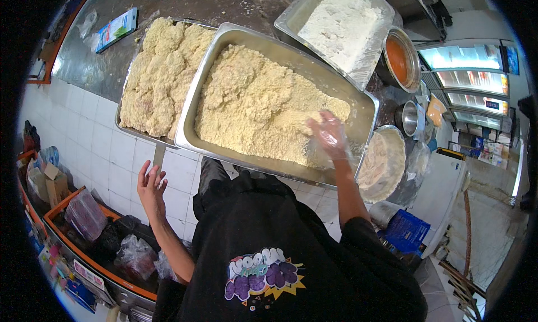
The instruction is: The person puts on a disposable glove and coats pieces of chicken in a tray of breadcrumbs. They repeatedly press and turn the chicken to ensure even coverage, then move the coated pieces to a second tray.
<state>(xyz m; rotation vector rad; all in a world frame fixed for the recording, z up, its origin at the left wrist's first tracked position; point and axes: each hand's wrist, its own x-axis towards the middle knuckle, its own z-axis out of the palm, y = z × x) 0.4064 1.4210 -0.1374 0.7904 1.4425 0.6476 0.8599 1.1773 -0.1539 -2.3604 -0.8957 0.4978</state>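
Note:
My right hand (330, 135), in a clear plastic glove, reaches into a deep steel pan (361, 112). Its fingers are apart and touch the right part of a heap of pale yellow breadcrumbs (252, 107). A crumb-covered lump (235, 69) rises at the heap's upper left. No object shows in that hand, though crumbs partly hide the fingertips. Bare and empty, my left hand (152, 189) hovers below the pan's left end with fingers loosely bent. Left of the deep pan, a shallower tray (119, 120) holds several crumb-coated pieces (162, 78) packed together.
Behind the pan stands a tub of white flour (342, 27). To the right are a pot of orange liquid (397, 61), a steel bowl (407, 118) and a basin of pale wet food (382, 162). A blue packet (117, 30) lies at upper left. Orange-edged bins (105, 246) stand low left.

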